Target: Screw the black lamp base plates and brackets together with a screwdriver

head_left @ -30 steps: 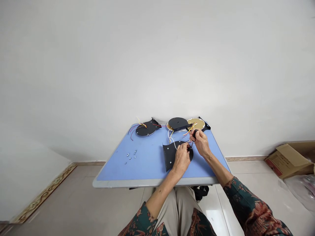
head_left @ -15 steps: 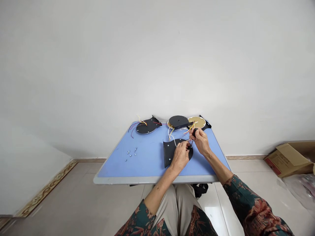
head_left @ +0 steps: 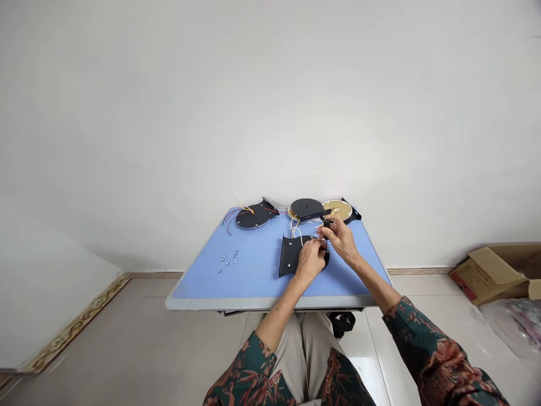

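Observation:
My right hand (head_left: 340,239) is closed round the black handle of a screwdriver (head_left: 327,224). The shaft points down, almost upright, to the right edge of a black metal bracket plate (head_left: 289,260). My left hand (head_left: 311,258) lies over that plate with its fingers bent, gripping it near the screwdriver tip, and covers much of its round part. Screw heads show on the plate's left part. White and yellow wires come out behind it. Several small loose screws (head_left: 227,263) lie on the blue tabletop to the left.
A similar black plate with wires (head_left: 255,217) lies at the back left of the blue table (head_left: 253,282). Another black plate (head_left: 305,208) and a gold-faced disc (head_left: 340,210) are at the back right, against the wall. An open cardboard box (head_left: 486,270) and a plastic bag (head_left: 511,324) sit on the floor.
My right hand has moved slightly left, and the screwdriver stands more upright. The bracket plate has turned a little under my left hand. The whole view has shifted slightly.

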A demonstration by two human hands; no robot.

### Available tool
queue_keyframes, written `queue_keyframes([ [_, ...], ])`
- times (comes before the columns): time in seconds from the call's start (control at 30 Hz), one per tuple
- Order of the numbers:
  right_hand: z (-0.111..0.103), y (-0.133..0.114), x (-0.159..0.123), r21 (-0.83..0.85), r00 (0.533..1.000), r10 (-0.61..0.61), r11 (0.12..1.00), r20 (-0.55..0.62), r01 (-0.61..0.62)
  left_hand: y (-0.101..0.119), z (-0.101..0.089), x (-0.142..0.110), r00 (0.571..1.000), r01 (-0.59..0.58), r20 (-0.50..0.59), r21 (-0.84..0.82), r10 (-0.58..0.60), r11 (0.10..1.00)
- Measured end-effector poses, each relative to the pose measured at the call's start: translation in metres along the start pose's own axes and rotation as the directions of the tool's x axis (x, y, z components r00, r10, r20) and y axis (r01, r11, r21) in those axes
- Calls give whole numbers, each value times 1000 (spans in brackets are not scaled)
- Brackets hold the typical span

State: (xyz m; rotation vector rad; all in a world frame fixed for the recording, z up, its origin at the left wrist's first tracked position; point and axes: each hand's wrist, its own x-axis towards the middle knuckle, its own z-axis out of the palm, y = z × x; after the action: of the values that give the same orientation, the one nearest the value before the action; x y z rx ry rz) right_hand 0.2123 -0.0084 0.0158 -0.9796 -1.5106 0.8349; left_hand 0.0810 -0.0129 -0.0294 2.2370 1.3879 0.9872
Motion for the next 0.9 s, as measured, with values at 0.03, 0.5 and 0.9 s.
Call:
queue_keyframes([
  [0.03,0,-2,0,-39,1000,-13,999,-25,12,1,0,0,1000,4,-6,-16,-4,1000],
  [0.5,-23,-3,19,19,964,-98,995,249,97,13,-9,5,990,142,37,-108,-139,984],
  [0.9,-20,-25,20,-391,990,-132,909,55,143,19,-8,6,979,202,19,14,-202,979],
])
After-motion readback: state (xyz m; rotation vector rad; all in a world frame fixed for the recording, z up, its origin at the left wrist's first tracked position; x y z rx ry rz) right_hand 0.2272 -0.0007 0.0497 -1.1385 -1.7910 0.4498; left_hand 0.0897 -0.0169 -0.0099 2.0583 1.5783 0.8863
